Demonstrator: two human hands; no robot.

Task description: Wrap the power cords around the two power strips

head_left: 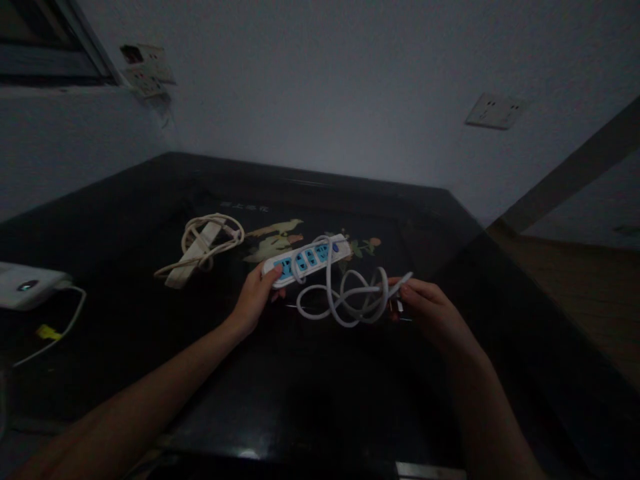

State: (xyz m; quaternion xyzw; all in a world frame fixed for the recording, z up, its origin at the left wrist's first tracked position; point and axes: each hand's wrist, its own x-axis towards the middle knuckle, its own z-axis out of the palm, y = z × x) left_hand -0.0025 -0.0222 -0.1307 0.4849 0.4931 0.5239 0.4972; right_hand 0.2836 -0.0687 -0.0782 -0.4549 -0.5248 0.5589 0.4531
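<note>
A white power strip (342,249) with blue sockets is tilted up to the right over the dark table. My left hand (254,295) grips its left end, thumb on top. The strip's white cord (345,307) lies in loose, tangled loops across and in front of it. My right hand (425,303) is closed on the cord at the right side of the loops, pinching it between thumb and fingers. Whether the plug is in that hand I cannot make out.
Left of my hands lies another power strip (177,275) wrapped in its beige cord (213,219). A white device (30,287) with a small lit display and a cable is at the far left. Wall sockets (495,111) are behind the dark, flower-printed table (320,393).
</note>
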